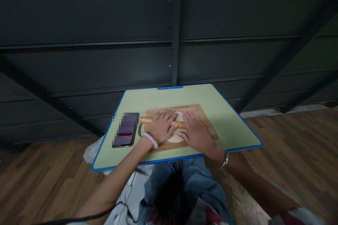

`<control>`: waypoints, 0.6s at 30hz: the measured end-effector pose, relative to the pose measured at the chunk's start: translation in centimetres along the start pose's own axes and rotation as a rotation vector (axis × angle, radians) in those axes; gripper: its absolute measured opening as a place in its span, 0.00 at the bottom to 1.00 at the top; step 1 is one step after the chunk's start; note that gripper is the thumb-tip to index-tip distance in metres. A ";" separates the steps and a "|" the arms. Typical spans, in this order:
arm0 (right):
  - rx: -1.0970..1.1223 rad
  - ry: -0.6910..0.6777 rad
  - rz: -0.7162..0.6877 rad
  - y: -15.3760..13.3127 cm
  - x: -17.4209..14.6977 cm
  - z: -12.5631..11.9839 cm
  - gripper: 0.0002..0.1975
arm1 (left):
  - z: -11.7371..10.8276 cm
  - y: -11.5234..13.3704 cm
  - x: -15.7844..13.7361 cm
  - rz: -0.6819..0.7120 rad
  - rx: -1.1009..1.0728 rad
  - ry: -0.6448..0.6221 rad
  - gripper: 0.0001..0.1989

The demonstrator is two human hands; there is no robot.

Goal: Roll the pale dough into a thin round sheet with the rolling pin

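A wooden rolling pin (180, 124) lies across a round, flat piece of pale dough (174, 137) on a wooden board (207, 123). Over the pin's left part rests my left hand (161, 126), open, its fingers stretched out and its thumb towards the dough. My right hand (195, 130) is also open and covers the pin's right end, with long flat fingers pointing away from me. Both palms sit on the pin without wrapping round it. Parts of the dough are hidden beneath the hands.
The board lies on a small pale green table (232, 130) with a blue rim. A phone (126, 130), partly blurred out, is left of the board. A dark panelled wall (105, 63) stands behind. Below the table are my legs (195, 175) and a black cable (105, 212).
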State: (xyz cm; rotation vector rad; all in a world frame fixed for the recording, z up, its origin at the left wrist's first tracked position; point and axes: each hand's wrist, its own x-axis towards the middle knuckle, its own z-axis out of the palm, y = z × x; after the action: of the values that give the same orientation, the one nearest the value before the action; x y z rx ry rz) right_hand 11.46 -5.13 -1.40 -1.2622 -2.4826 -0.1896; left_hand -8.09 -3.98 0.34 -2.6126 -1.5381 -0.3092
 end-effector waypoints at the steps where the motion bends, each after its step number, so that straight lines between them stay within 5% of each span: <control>1: 0.029 -0.017 -0.029 1.0 0.9 0.0 0.36 | 0.1 -0.2 0.7 -0.018 -0.004 -0.006 0.26; 6: 0.149 -0.104 -0.130 5.1 4.9 0.7 0.29 | 1.1 -1.4 4.1 -0.104 -0.048 -0.061 0.29; 12: 0.137 -0.192 0.011 7.7 8.9 2.7 0.34 | 1.7 -3.2 7.8 -0.193 -0.080 -0.195 0.31; 18: 0.279 -0.329 0.053 9.5 11.0 4.4 0.32 | 2.0 -4.1 9.5 -0.286 -0.110 -0.201 0.33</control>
State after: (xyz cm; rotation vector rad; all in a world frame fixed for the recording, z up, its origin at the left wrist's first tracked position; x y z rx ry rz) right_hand 12.00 10.04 -1.79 -1.3216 -2.6197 0.3953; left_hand -6.91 6.45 0.36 -2.5681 -2.0220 -0.1582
